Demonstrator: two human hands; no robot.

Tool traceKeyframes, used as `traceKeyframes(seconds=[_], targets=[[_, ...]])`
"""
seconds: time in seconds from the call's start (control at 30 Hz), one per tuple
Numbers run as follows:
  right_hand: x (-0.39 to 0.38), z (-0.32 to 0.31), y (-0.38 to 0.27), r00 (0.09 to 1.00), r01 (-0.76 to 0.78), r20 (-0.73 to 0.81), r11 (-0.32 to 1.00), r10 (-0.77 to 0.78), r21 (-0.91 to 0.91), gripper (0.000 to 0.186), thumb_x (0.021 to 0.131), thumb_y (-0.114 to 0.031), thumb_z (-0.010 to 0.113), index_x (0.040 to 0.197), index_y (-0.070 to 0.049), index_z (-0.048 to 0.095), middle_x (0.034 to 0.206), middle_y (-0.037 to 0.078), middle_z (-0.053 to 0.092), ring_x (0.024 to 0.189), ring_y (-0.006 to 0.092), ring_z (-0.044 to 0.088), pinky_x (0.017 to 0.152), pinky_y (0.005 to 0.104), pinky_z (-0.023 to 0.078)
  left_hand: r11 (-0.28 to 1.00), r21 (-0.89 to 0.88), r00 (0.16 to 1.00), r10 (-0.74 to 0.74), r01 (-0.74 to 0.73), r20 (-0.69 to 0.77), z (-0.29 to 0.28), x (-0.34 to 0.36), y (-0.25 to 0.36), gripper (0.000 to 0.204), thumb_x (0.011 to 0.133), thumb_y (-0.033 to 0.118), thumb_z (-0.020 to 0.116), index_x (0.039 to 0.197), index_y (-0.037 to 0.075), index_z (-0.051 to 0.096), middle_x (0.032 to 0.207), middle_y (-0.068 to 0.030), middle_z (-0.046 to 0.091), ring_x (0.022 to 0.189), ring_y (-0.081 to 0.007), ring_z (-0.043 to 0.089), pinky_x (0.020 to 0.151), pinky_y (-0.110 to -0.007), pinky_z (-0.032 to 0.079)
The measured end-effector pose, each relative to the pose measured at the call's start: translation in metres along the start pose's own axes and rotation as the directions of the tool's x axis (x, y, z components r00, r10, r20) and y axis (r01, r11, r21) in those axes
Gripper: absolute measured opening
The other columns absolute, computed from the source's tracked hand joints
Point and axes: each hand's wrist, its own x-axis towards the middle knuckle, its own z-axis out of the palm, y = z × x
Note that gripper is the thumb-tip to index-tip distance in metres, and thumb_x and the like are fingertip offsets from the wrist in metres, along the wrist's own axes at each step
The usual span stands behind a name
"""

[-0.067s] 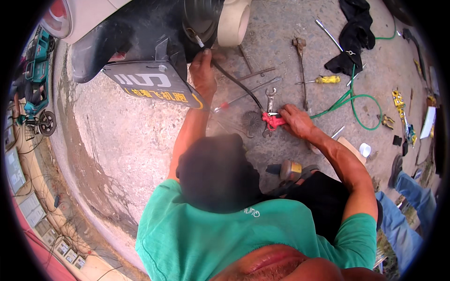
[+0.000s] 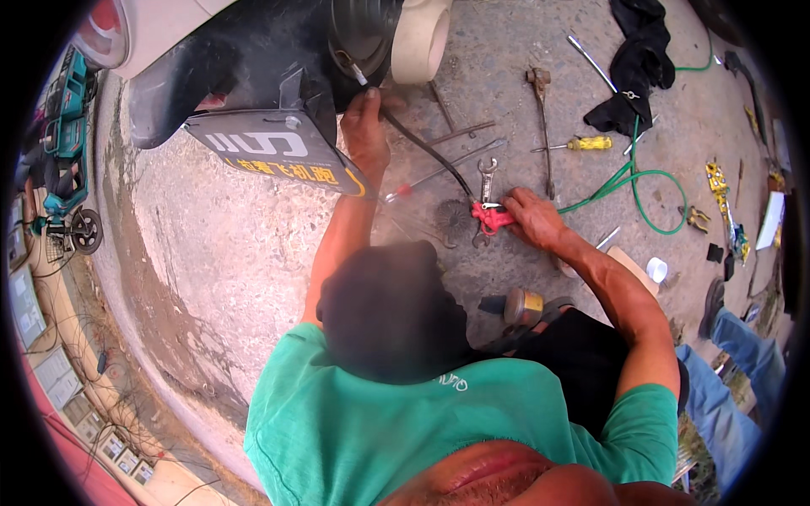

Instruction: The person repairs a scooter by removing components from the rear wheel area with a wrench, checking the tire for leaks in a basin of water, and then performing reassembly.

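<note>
My left hand is raised beside the wheel, its fingers closed around the end of a black air hose. A metal chuck shows just beyond my fingertips, at the wheel's valve; whether it is fully seated I cannot tell. That hose runs down to a red tyre inflator gun near the ground. My right hand is closed on the gun's rear part. From behind this hand a green air hose leads away to the right. An open-ended wrench lies under the gun.
A dark mudguard flap hangs left of my left hand. On the ground lie a yellow-handled screwdriver, a socket wrench, pliers and a black cloth. Another person's jeans-clad leg is at the right.
My hands and the inflator gun have not visibly moved. At the far left, a teal vehicle has shifted slightly downward in the picture.
</note>
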Motion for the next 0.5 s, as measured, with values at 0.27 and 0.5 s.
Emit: traceKeyframes(seconds=[0.27, 0.5], targets=[[-0.0014, 0.0010, -0.0017, 0.999, 0.038, -0.016, 0.998, -0.038, -0.049, 0.041, 0.076, -0.019, 0.071, 0.113, -0.006, 0.057, 0.113, 0.013, 0.057, 0.107, 0.0334, 0.057, 0.083, 0.0439, 0.051, 0.999, -0.037, 1.000, 0.002, -0.002, -0.008, -0.0005, 0.0005, 0.0017, 0.033, 0.099, 0.028, 0.054, 0.098, -0.002, 0.067, 0.081, -0.0095, 0.073, 0.080, -0.0136, 0.060, 0.080, -0.026, 0.041], [0.0007, 0.0022, -0.0009, 0.999, -0.023, 0.028, 0.999, 0.024, -0.027, 0.038, 0.077, -0.021, 0.071, 0.110, -0.007, 0.057, 0.105, 0.012, 0.056, 0.102, 0.0335, 0.059, 0.078, 0.0445, 0.052, 0.995, -0.104, 1.000, -0.001, 0.000, -0.010, 0.0058, -0.0004, 0.0056, 0.028, 0.098, 0.023, 0.056, 0.097, -0.004, 0.066, 0.085, -0.0134, 0.071, 0.081, -0.0187, 0.064, 0.082, -0.030, 0.046]])
